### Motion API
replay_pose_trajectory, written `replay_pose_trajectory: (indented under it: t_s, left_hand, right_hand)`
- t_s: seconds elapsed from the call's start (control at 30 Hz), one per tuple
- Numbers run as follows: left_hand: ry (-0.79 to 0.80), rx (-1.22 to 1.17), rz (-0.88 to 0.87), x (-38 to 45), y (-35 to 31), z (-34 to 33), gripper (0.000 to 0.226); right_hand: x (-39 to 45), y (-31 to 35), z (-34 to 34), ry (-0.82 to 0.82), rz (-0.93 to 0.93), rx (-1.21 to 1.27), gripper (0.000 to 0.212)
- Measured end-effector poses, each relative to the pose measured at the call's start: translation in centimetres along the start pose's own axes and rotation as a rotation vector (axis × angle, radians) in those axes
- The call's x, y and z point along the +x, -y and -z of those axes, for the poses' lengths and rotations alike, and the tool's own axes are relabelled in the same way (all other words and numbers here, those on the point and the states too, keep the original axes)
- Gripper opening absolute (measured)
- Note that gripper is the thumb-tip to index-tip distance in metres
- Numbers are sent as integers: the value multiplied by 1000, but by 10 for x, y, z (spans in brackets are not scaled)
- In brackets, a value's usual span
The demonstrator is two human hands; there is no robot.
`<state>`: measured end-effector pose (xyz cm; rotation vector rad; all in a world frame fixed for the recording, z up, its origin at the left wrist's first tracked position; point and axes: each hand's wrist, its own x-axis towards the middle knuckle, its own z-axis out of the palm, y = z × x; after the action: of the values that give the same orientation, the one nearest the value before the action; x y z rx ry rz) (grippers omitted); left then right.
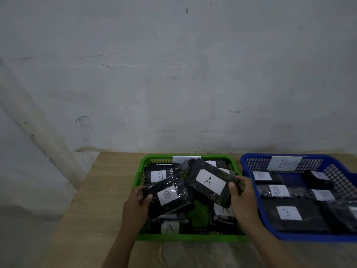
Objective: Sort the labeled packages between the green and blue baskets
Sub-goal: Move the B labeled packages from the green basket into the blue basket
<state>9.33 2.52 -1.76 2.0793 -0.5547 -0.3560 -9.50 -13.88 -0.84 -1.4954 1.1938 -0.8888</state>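
Both hands grip packages over the green basket (185, 236): left hand (138, 200) package B (170, 196), right hand (241, 192) package A (210, 182); these slippery wraps could easily slide out.

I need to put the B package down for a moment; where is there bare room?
Bare wooden table lies left of the green basket. A green mesh patch shows near its front. The blue basket is crowded, with bare floor only toward its back middle.

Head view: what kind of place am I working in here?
Probably a makeshift sorting bench in a bare room: a wooden table against a stained wall, with a green basket and a blue basket holding lettered packages.
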Motion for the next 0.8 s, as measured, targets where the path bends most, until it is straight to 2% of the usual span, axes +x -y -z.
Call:
replay_pose_trajectory:
  t_s: [0.23,0.4,0.5,0.63,0.73,0.8]
  left_hand:
    - [-151,-78,56,-5,1,-1,24]
    - [-263,-166,102,-2,4,11,22]
    - [-256,-181,95,-4,7,16,23]
    - [-259,-174,65,-6,13,20,23]
    - [-271,-173,46,-4,14,20,24]
    - [-273,-193,40,-2,15,21,25]
  right_hand:
    - [-4,-7,10,22,23,-128,16]
    - [-9,-14,13,82,98,-478,28]
    - [-12,-18,10,76,190,-624,31]
    - [-14,-27,2,142,222,-1000,48]
    - [-19,-27,-16,244,326,-1006,42]
    - [-24,-26,-33,382,425,-936,33]
